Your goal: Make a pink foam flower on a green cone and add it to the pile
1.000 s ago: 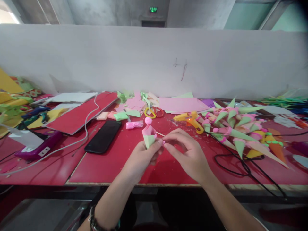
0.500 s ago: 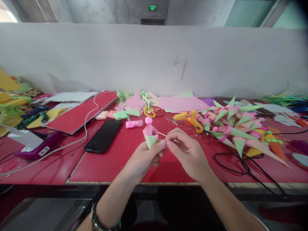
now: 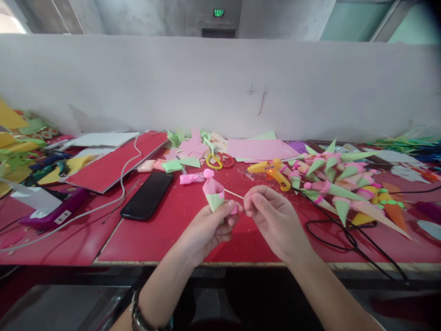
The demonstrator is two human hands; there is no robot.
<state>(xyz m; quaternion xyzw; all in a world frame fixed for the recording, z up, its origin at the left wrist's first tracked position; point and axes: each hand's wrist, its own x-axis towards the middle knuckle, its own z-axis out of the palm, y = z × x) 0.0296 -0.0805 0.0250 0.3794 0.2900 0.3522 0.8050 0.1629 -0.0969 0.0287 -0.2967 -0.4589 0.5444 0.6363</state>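
Note:
My left hand (image 3: 217, 225) is closed around a small paper cone (image 3: 214, 193), pink above and green below, held upright. A pink ball (image 3: 208, 173) tops the cone, and pink dots sit along its edge. A lump of pink clay (image 3: 234, 208) shows at the left fingertips. Just to the right, my right hand (image 3: 270, 216) is pinched shut on a thin wooden stick (image 3: 233, 194), whose free end points left towards the cone. Something small and pink seems to be between the right fingertips too, partly hidden by them.
A yellow glue gun (image 3: 272, 172) lies beyond my right hand, beside a pile of paper cones (image 3: 330, 177) and a black cable (image 3: 347, 239). Yellow-and-red scissors (image 3: 215, 161), a pink packet (image 3: 191, 178) and a black phone (image 3: 147, 195) lie on the red table (image 3: 144, 243).
My hands have moved slightly apart, the right one going right with the stick. The cone has shifted a little left, and pink clay now shows at my left fingertips.

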